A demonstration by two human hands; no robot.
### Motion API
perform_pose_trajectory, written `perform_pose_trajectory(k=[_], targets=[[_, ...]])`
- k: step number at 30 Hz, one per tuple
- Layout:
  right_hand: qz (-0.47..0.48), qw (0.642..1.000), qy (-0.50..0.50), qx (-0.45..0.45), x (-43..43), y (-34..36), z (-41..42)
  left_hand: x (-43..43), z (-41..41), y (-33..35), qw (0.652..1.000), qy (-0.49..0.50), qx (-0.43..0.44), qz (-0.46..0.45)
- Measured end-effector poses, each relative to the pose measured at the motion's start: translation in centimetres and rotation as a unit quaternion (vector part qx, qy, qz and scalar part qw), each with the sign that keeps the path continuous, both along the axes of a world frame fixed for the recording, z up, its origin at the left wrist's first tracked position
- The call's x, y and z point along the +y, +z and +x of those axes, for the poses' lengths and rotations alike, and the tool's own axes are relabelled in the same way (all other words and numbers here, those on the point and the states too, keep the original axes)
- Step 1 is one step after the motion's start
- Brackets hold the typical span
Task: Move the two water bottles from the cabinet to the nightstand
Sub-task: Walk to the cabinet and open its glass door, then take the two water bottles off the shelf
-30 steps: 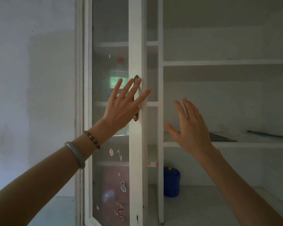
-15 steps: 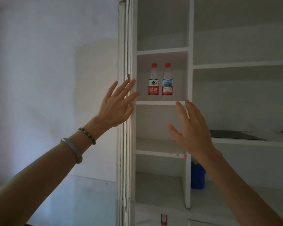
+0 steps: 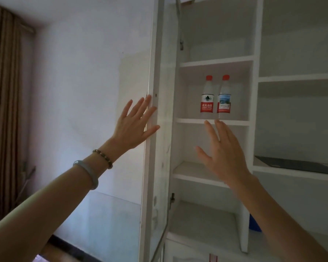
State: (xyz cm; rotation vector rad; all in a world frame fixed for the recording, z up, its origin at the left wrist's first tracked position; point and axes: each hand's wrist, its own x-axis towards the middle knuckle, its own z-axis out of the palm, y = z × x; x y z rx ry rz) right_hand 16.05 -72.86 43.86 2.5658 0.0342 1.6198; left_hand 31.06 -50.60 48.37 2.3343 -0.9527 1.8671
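Two clear water bottles with red caps and red labels stand upright side by side on a shelf of the white cabinet (image 3: 212,121): the left bottle (image 3: 207,97) and the right bottle (image 3: 224,97). My left hand (image 3: 135,124), fingers spread, rests flat against the edge of the opened cabinet door (image 3: 155,72). My right hand (image 3: 223,154) is open and raised just below the bottles' shelf, its fingertips level with the shelf edge, touching neither bottle.
The glass-paned door stands swung out to the left of the shelves. A dark flat panel (image 3: 295,164) lies on the wider shelf to the right. A blue container (image 3: 254,224) sits low behind my right forearm. Brown curtains (image 3: 4,110) hang at far left.
The cabinet door has swung from nearly shut to fully open under my left hand, uncovering the two bottles. My right hand has risen toward the bottles' shelf.
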Motion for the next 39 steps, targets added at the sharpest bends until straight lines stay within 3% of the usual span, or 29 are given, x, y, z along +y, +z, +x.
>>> perform_pose_trajectory(k=[17,22,30,39], targets=[[-0.004,0.999,0.035,0.005,-0.6,-0.1,4.3,-0.7,0.2,-1.4,0.993,0.118,0.005,-0.018],[0.017,0.999,0.008,0.025,-4.2,0.6,5.1,-7.6,-1.4,-1.9,0.997,0.059,0.039,0.019],[0.026,0.999,-0.045,0.013,-11.3,3.0,6.0,-18.0,0.9,1.6,0.992,-0.007,0.120,-0.045],[0.135,0.988,0.073,0.026,-18.6,6.5,8.3,-24.3,5.6,3.9,0.939,-0.159,0.256,-0.166]])
